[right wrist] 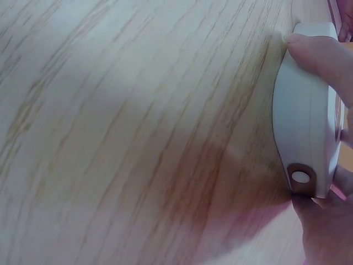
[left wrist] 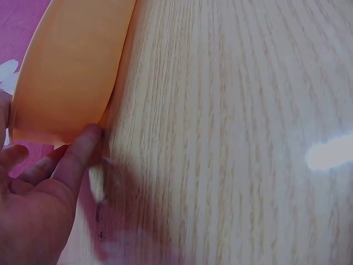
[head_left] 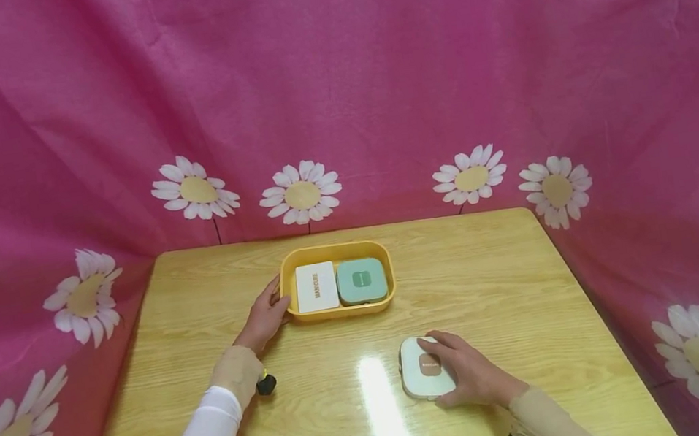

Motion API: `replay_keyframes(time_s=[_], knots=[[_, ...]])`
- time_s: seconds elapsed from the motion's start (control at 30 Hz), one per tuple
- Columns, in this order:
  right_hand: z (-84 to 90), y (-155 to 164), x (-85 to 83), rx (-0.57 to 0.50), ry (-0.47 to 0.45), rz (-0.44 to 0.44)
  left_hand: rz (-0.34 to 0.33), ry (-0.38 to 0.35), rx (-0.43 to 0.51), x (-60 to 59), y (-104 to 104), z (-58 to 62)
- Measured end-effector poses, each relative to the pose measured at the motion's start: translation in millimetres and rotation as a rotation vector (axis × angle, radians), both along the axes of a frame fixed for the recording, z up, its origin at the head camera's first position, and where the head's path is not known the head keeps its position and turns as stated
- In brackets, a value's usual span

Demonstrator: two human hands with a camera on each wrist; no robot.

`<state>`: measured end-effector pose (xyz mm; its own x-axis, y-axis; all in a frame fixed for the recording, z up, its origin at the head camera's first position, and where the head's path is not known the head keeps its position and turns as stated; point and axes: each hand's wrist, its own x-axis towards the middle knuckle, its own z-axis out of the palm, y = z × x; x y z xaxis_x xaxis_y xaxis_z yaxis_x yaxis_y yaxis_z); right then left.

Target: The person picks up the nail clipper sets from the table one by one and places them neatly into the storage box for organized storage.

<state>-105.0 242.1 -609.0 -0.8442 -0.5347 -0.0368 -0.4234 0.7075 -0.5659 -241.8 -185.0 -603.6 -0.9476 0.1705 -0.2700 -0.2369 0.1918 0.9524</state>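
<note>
Nearby, yellow tray (head_left: 295,312) holding white case (head_left: 316,286), green case (head_left: 361,280).

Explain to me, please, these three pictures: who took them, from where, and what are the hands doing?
A person wears three cameras: one on the head and one on each wrist. The head view shows a wooden table. The left hand touches the side of a yellow tray, which holds a white case and a green case. The right hand grips another white case lying on the table. The left wrist view shows the tray wall up close; the right wrist view shows the gripped case from its side.
</note>
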Motion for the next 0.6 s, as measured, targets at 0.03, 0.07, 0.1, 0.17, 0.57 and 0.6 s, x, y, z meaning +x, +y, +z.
replay_keyframes(time_s=[0.03,0.07,0.1,0.17,0.57,0.6], knots=[[-0.5,-0.1,-0.1,-0.001,-0.004,-0.002,0.0,0.0,-0.008,-0.1,0.0,-0.2],[-0.8,-0.2,-0.2,-0.004,-0.008,-0.004,0.002,0.002,-0.013,-0.3,0.1,-0.8],[-1.1,-0.5,-0.3,-0.006,-0.011,-0.006,0.003,0.004,-0.02,-0.3,0.2,-1.0],[-1.7,-0.5,-0.6,-0.005,-0.018,-0.007,0.004,0.01,-0.025,-0.4,0.7,-2.0],[2.2,-0.4,-2.7,-0.001,0.012,-0.005,0.018,-0.001,-0.001,-3.0,2.9,0.5],[2.4,-0.3,-2.6,0.003,0.019,-0.002,0.019,-0.005,0.0,-2.5,3.2,0.3]])
